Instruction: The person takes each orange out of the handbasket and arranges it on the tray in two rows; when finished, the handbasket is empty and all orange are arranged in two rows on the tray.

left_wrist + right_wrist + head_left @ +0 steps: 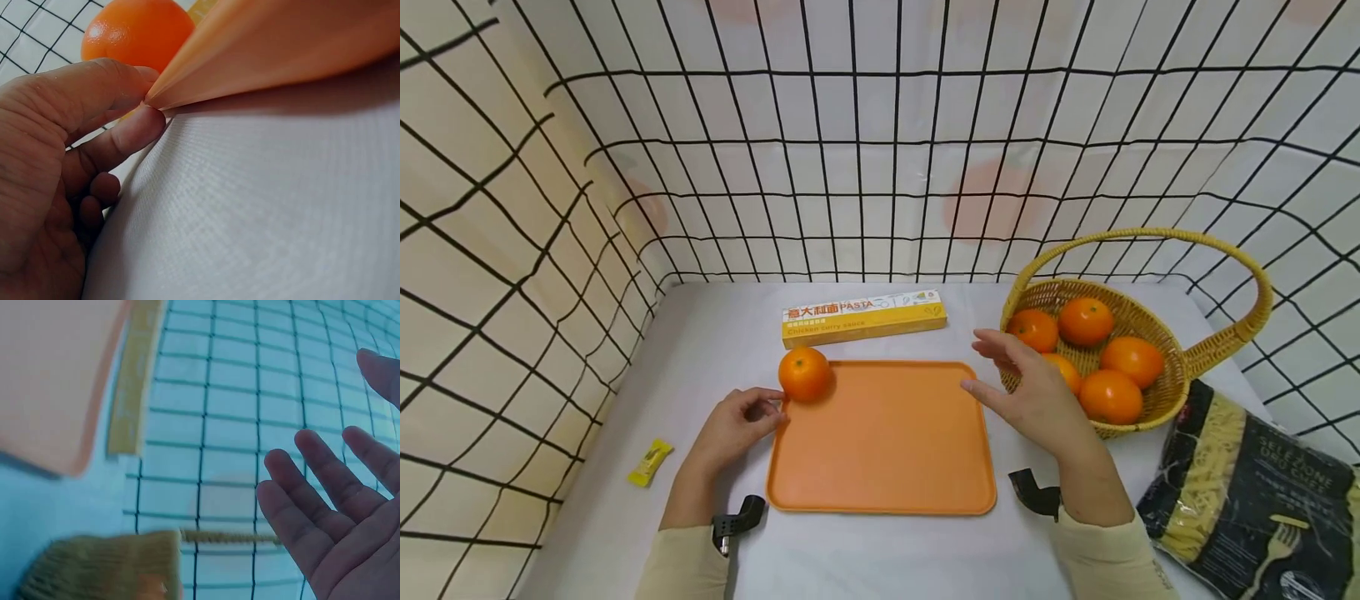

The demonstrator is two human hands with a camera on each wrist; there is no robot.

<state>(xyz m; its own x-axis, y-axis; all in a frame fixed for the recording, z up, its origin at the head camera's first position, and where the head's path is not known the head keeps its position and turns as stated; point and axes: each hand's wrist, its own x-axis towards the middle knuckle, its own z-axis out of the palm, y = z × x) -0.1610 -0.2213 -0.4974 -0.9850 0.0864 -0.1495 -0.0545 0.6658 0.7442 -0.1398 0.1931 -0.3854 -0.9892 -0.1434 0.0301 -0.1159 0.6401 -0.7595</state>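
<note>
My left hand (739, 427) pinches the left rim of an orange tray (880, 450) between thumb and index finger; the left wrist view shows the fingertips (150, 125) right at the edge. An orange (805, 374) sits on the tray's far left corner, close beside that hand. Over the space between the tray and a wicker basket (1176, 396), my right hand (1037, 396) is raised with its fingers spread and nothing in it. Several oranges (1111, 397) lie in the basket, one partly hidden behind the right hand. In the right wrist view, the fingers (312, 519) are extended.
A yellow and white pasta box (865, 318) lies behind the tray. A small yellow packet (651, 462) is at the left. At the right, a dark pasta bag (1255, 492) lies near the basket. Black wire mesh (895, 196) encloses the back and sides.
</note>
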